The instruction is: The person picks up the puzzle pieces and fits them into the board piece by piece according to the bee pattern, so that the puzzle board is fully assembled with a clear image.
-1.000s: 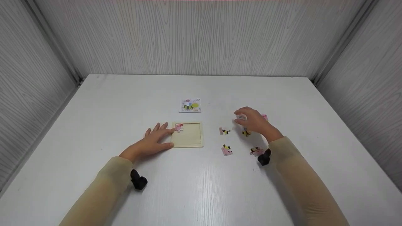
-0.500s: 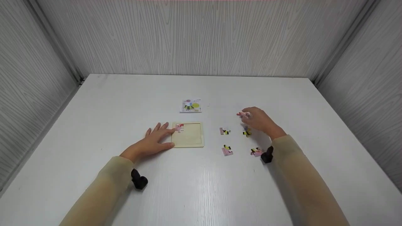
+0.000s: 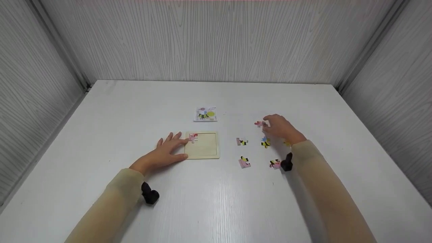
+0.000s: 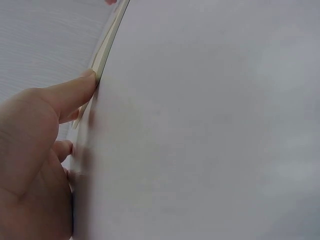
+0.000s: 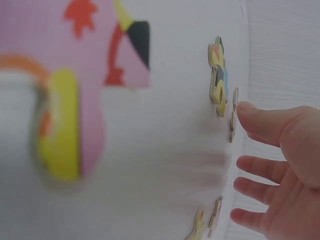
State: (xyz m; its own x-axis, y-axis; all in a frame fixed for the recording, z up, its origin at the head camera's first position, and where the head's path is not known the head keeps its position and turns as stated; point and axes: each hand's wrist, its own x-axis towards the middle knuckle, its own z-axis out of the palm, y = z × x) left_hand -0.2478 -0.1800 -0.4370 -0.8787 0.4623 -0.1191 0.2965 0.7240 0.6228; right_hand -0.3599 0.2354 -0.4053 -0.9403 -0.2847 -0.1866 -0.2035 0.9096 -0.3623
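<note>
My left hand (image 3: 162, 155) lies at the left side of a pale wooden puzzle tray (image 3: 206, 152), its thumb and index finger touching the edge. A pink puzzle piece (image 3: 193, 137) sits in the tray's upper left corner, beside the index fingertip. In the left wrist view, the thumb of the left hand (image 4: 35, 135) meets the tray's edge. My right hand (image 3: 281, 127) is just right of a pink-and-white puzzle piece (image 3: 259, 124) on the table. In the right wrist view, the right hand (image 5: 280, 170) has its fingers spread, with nothing seen between them.
Below the right hand lie bee-patterned pieces: a blue-and-yellow one (image 3: 265, 142), a pink-edged one (image 3: 242, 141), another (image 3: 244, 162) nearer me, and one (image 3: 275, 164) by the right wrist. A yellow piece (image 3: 287, 143) is partly hidden. A bee picture (image 3: 205, 114) lies behind the tray.
My right hand has shifted right, exposing more of the pink-and-white piece left of its fingertips. The pink piece seen earlier right of the hand is now hidden. The left hand stays at the tray.
</note>
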